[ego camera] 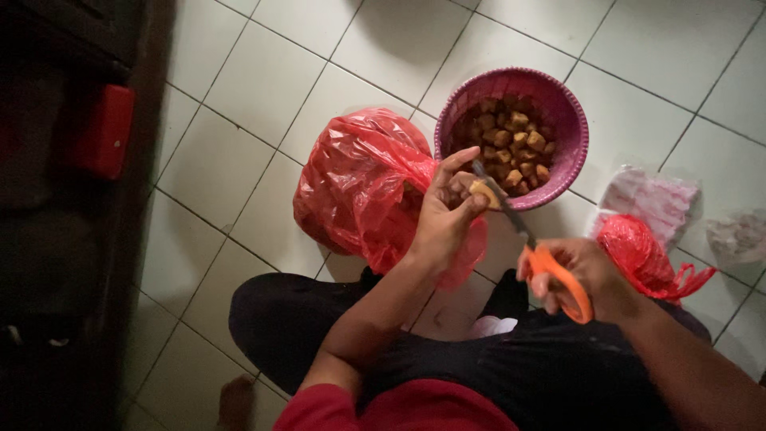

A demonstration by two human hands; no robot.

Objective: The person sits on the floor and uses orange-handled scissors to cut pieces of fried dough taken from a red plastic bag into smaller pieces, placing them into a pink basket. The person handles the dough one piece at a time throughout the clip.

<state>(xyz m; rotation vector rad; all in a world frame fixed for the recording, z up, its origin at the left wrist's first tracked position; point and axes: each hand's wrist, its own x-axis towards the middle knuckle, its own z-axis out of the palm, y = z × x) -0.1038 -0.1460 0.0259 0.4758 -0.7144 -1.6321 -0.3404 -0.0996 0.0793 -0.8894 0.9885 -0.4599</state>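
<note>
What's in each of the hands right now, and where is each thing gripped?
Left hand pinches a small brown food piece at its fingertips. Right hand holds scissors by the orange handle loops.

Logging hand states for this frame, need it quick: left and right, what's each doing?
Left hand: closed on a small tan food piece, held over the purple basket.
Right hand: closed on the orange-handled scissors, blades at the piece.
</note>
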